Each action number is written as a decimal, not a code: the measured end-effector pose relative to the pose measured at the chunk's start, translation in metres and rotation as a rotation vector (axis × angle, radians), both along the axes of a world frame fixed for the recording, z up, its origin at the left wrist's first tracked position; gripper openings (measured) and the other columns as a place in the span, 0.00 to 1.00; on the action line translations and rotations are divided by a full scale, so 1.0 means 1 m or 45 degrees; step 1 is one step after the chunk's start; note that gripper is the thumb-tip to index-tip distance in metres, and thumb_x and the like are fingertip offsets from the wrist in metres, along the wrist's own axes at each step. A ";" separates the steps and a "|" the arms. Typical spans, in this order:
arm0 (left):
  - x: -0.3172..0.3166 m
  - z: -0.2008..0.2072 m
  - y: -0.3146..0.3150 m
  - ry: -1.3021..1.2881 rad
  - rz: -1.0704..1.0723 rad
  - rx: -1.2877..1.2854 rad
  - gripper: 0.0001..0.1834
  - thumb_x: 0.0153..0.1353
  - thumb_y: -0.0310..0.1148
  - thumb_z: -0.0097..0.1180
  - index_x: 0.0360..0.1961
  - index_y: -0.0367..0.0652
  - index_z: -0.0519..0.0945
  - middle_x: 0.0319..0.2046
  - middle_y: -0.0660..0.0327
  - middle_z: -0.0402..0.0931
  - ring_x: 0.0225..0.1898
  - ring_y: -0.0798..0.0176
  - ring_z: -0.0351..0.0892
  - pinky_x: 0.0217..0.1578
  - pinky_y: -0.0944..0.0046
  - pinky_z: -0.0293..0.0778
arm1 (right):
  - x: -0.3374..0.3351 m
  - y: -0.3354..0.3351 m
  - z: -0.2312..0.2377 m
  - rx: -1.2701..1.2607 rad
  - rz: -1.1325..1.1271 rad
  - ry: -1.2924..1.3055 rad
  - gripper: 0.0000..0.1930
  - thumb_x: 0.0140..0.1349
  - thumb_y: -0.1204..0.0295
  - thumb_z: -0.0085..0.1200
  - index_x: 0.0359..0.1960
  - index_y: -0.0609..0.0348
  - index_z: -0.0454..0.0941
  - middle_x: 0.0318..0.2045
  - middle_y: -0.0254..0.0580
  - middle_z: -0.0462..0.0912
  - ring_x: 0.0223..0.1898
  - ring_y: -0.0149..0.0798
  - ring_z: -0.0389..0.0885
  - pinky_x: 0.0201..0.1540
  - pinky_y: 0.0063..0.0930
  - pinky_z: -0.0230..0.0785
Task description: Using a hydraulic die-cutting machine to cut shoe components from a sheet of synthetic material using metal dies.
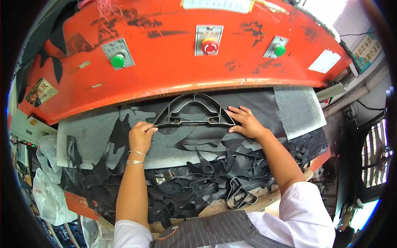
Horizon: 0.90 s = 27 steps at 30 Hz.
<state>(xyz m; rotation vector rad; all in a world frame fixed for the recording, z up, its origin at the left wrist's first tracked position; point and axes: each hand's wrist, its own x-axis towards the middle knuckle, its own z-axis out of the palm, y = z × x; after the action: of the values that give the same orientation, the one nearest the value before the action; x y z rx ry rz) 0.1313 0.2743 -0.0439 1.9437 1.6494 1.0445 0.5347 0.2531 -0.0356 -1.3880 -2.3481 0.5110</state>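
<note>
A curved metal cutting die [196,120], roughly a half-moon with inner bands and small loops, lies on a black leather-like sheet [258,103] at the middle of the bench. My left hand [141,135] pinches its left corner between thumb and fingers. At the right corner, my right hand [248,122] holds the die with the thumb below and the fingers above, somewhat spread. Under the sheet is a pale grey cutting board [300,111], showing through cut-out gaps around the die.
Black offcuts [186,192] heap along the near edge, with a second, smaller metal die [238,197] among them. Beyond the board rises an orange-red press [165,62] bearing two green buttons and a red stop knob [210,46]. Plastic bags [51,196] hang at left.
</note>
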 end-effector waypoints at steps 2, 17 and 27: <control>0.001 0.006 0.002 0.013 -0.003 -0.135 0.13 0.48 0.30 0.68 0.36 0.37 0.84 0.30 0.56 0.79 0.28 0.61 0.78 0.33 0.65 0.74 | -0.002 0.000 0.004 0.142 -0.100 0.058 0.41 0.48 0.53 0.67 0.65 0.53 0.67 0.63 0.53 0.68 0.68 0.50 0.60 0.70 0.45 0.46; 0.020 0.147 -0.022 0.355 0.076 0.883 0.18 0.64 0.33 0.53 0.17 0.37 0.69 0.20 0.54 0.65 0.26 0.50 0.66 0.29 0.55 0.64 | 0.012 0.037 0.138 1.267 -1.194 1.025 0.34 0.71 0.51 0.39 0.71 0.60 0.49 0.71 0.61 0.44 0.73 0.58 0.42 0.71 0.51 0.36; 0.049 0.025 -0.222 0.205 -0.656 -0.166 0.09 0.58 0.37 0.59 0.28 0.43 0.85 0.26 0.55 0.79 0.29 0.52 0.79 0.32 0.57 0.76 | -0.106 -0.192 0.019 0.275 0.230 0.331 0.26 0.51 0.60 0.66 0.49 0.59 0.75 0.46 0.48 0.76 0.48 0.51 0.73 0.49 0.42 0.66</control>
<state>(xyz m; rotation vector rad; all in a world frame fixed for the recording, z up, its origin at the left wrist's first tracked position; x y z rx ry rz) 0.1805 0.0526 -0.0189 2.2348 1.1496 0.5804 0.4283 0.0615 -0.0164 -0.9580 -2.2488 0.4422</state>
